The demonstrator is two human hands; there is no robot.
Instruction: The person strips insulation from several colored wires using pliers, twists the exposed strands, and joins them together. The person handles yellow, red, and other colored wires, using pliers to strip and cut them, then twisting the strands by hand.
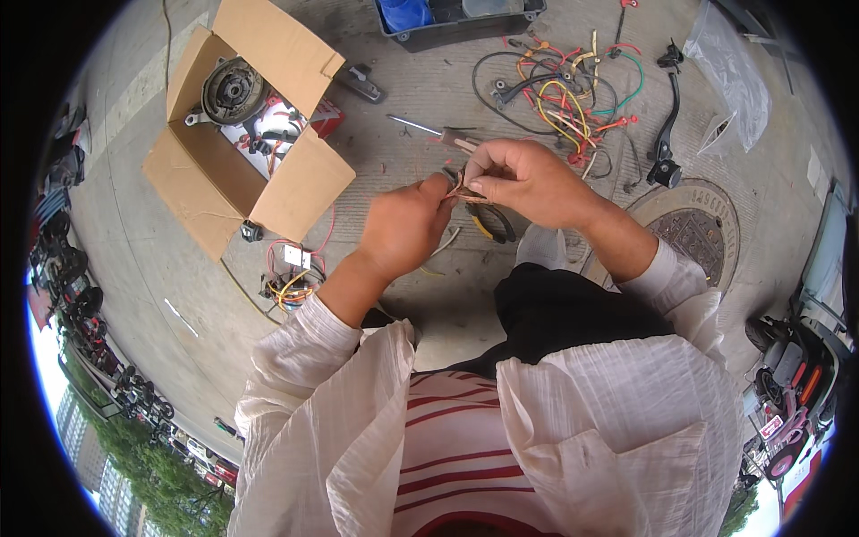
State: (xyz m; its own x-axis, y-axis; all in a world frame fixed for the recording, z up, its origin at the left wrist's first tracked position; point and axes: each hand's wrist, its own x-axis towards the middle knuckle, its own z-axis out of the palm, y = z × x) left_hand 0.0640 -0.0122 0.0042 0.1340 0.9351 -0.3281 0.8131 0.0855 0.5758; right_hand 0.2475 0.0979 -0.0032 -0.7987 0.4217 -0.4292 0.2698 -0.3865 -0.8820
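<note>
Both my hands meet over the pavement, fingertips nearly touching. My left hand is closed, pinching thin wires with reddish, copper-like ends. My right hand has thumb and forefinger curled together on the same wires from the other side. Just beneath them on the ground lie pliers with black and yellow handles, partly hidden by my fingers. A screwdriver with a slim shaft rests beyond the hands. A short pale wire piece lies beside my left hand.
An open cardboard box with a round metal part stands at left. Tangled coloured wires spread at far right, beside a black lever and a plastic bag. A wire bundle sits near left; a black tray stands far.
</note>
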